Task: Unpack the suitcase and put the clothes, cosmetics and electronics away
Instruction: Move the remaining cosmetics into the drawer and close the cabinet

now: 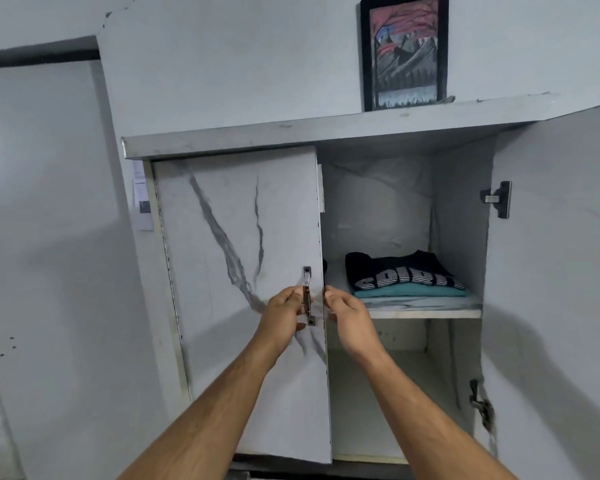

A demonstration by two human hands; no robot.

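Both arms outstretched: left hand [284,315] fingers grasp the door handle [307,296]; right hand [347,318] curls round the door edge [323,237].

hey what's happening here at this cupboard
A person stands at a white marble-patterned cupboard. The left hand grips the metal handle of the left door, which looks shut or nearly so, while the right hand curls round that door's free edge. The right door hangs open. Inside, on the upper shelf, a folded black printed T-shirt lies on a folded teal garment. A framed painting stands on top.
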